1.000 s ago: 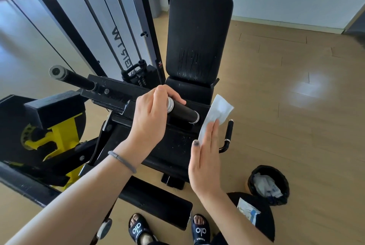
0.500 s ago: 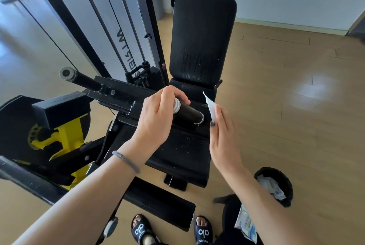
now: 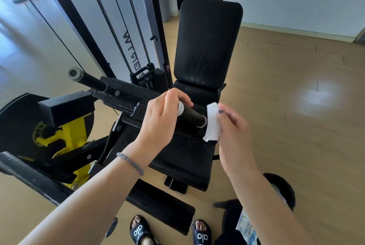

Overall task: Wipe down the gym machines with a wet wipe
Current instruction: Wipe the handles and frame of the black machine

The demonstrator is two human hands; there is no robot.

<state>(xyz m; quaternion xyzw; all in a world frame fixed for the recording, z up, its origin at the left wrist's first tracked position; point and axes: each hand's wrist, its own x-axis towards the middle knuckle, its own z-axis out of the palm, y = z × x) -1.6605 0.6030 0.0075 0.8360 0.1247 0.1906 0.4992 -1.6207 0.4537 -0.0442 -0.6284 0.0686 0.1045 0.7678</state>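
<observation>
A black gym machine fills the middle of the view, with an upright back pad (image 3: 208, 41) and a seat pad (image 3: 185, 155). My left hand (image 3: 160, 122) grips the near end of a short black handle bar (image 3: 192, 119) with silver collars. My right hand (image 3: 233, 128) pinches a white wet wipe (image 3: 213, 124) and holds it against the bar's far right end. The wipe hangs down over the bar's end cap and hides it.
A second handle bar (image 3: 87, 78) sticks out at the left above a yellow cam plate (image 3: 65, 138). A black bin (image 3: 284, 191) with used wipes stands on the wooden floor at lower right, beside a wipes packet (image 3: 245, 229). My sandalled feet (image 3: 169, 231) are below.
My right hand has swung the wipe from a flat, raised hold in toward the bar, and the wipe now lies against the bar's right end. My left hand has kept its grip.
</observation>
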